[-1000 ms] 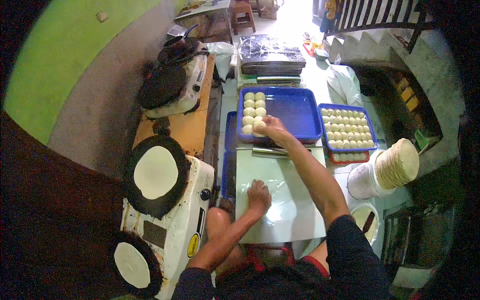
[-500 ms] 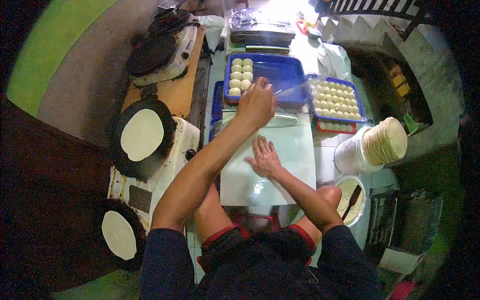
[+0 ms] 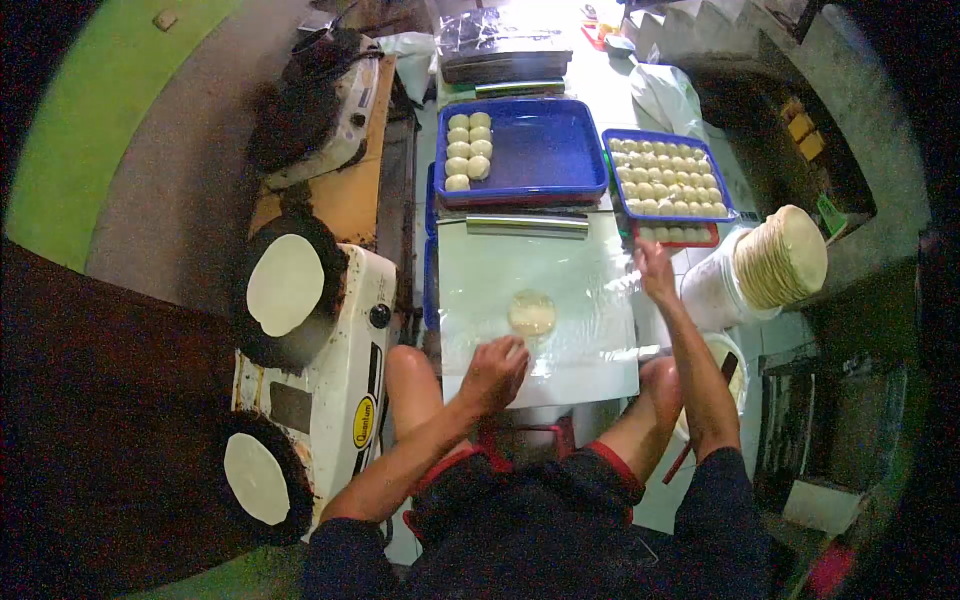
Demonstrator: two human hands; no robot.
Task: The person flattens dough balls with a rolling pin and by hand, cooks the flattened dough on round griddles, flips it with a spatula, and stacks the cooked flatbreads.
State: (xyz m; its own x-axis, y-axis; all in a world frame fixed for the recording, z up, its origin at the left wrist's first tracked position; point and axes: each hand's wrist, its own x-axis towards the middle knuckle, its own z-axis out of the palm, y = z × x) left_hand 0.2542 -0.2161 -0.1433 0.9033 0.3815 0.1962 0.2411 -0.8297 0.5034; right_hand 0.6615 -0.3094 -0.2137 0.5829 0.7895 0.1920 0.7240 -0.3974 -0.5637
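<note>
A flattened round of dough (image 3: 532, 313) lies on the white board (image 3: 500, 265) between my knees, with a clear plastic sheet (image 3: 590, 290) over it. Just nearer to me than the dough, my left hand (image 3: 494, 374) is closed over the sheet's near part; what its fingers hold is hidden. My right hand (image 3: 655, 272) hovers at the board's right edge, fingers pinched together, their contents too small to make out. Along the far edge of the board rests a shiny metal bar (image 3: 528, 226).
A blue tray (image 3: 560, 186) beyond the board holds several dough balls. Another tray (image 3: 668, 180) full of balls stands right, beside stacked flat rounds (image 3: 780, 258) on a white bucket (image 3: 712, 285). Dark griddles on my left carry thin dough sheets (image 3: 285, 285) (image 3: 256, 478).
My left hand has come back from the blue tray to the board's near side. My right hand has lifted off the board and moved right. A dough round now lies under the spread plastic.
</note>
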